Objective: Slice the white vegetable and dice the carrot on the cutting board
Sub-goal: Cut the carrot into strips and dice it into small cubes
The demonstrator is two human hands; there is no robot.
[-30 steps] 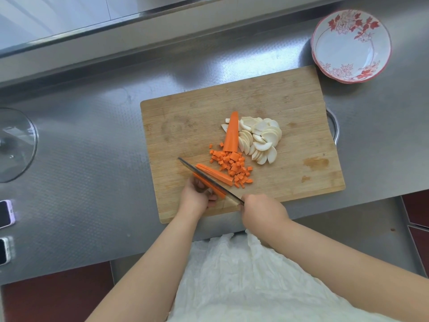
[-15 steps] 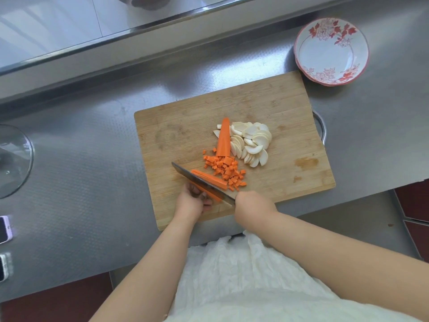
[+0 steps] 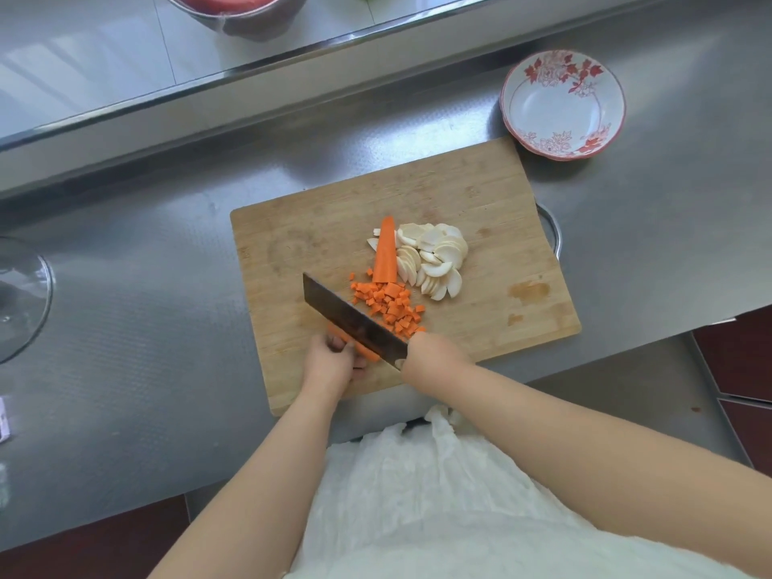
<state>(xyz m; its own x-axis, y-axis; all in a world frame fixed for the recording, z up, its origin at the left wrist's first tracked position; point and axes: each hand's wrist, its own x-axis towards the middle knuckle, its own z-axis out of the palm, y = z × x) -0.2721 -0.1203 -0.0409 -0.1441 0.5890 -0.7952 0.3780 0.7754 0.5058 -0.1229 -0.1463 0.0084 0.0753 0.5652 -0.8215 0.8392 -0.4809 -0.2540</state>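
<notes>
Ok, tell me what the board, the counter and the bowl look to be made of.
Board: wood, likely bamboo; pale tan with fine parallel grain strips, matte, some stains.
Counter: metal, probably stainless steel; grey, dully reflective, with a fine embossed dot texture.
Bowl: seemingly glazed ceramic; glossy white with red floral print and a red rim, though melamine can't be ruled out.

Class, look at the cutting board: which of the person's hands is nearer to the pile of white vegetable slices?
The right hand. It grips the knife handle just below and slightly left of the white slices. The left hand holds carrot strips farther away, on the knife's other side.
</notes>
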